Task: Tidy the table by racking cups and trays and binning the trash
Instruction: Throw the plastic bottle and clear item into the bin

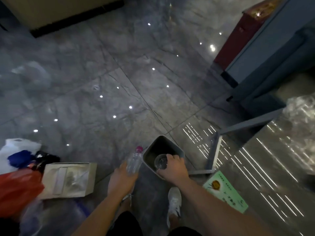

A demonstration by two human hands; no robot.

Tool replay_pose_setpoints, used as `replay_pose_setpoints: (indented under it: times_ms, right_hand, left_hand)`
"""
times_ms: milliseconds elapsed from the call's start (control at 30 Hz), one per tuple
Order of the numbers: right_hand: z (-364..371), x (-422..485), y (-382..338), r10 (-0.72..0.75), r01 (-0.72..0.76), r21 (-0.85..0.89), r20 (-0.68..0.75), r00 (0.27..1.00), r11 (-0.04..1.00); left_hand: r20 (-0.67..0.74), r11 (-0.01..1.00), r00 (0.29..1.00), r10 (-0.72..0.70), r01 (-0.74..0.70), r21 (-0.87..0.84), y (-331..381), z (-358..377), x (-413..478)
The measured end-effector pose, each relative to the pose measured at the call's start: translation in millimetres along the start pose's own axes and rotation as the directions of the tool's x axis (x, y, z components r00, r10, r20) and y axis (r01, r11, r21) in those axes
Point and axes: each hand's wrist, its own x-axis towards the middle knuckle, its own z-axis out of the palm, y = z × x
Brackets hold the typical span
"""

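A grey square bin (154, 145) stands on the floor just ahead of my feet. My right hand (175, 167) holds a clear plastic cup (160, 161) over the bin's near corner, its mouth facing up at me. My left hand (122, 178) grips a clear plastic bottle (134, 161) with a pink cap, just left of the bin and pointing away from me. The bin's inside looks dark; I cannot tell what lies in it.
A shiny metal table (272, 159) with a crumpled clear bag (300, 108) fills the right side. A green card (225, 189) sits at its near corner. On the floor at left lie a beige paper bag (71, 179), a red bag (17, 189) and white and blue bags (18, 150).
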Motion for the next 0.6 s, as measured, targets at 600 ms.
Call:
replay_pose_setpoints:
  times_ms: [600]
  right_hand:
    - [173.3, 230.1, 76.9, 0.407, -0.415, 0.071, 0.101, 0.908, 0.907]
  left_hand:
    - [0.378, 0.733, 0.902, 0.207, -0.399, 0.551, -40.6, 180.3, 248.8]
